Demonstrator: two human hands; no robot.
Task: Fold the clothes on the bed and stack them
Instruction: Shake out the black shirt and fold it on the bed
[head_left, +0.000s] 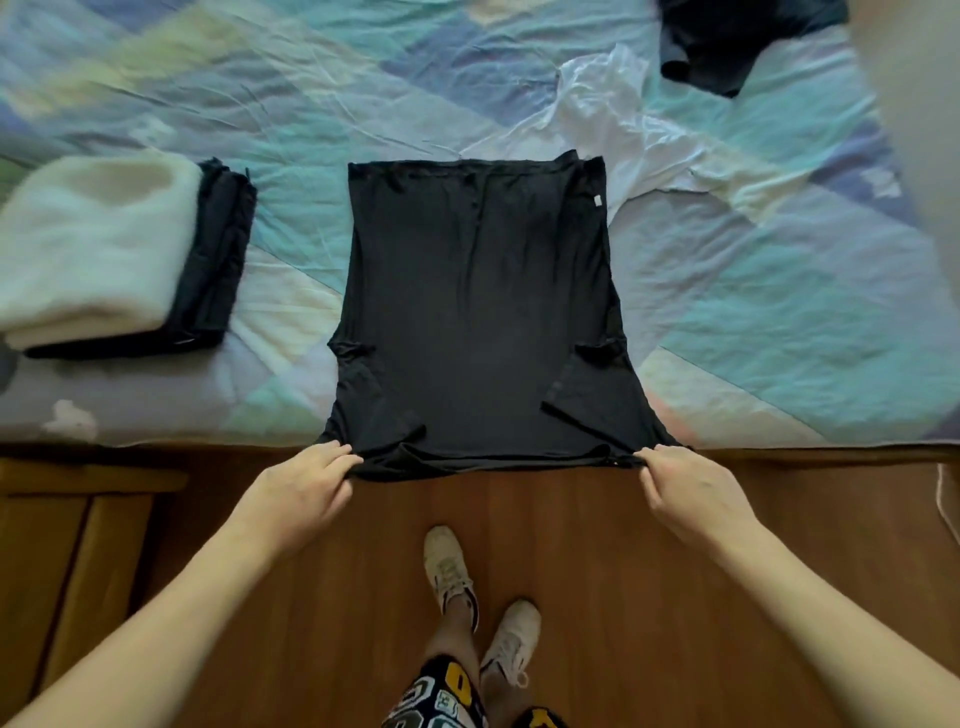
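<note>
A black T-shirt (478, 312) lies flat on the bed (779, 291), both sleeves folded in over its body, its near edge hanging slightly past the bed's edge. My left hand (306, 483) pinches the near left corner of the shirt. My right hand (685, 488) pinches the near right corner. At the left, a stack has a fluffy white folded garment (93, 244) on top of folded black clothes (218, 260). Unfolded, a white garment (623, 130) lies crumpled behind the shirt to the right, and a dark garment (727, 41) lies at the far right.
The bed carries a pastel patchwork quilt. Its wooden frame (78, 519) runs below the mattress edge at the left. Wooden floor (597, 597) lies under me, with my legs and white shoes (483, 597) near the bed.
</note>
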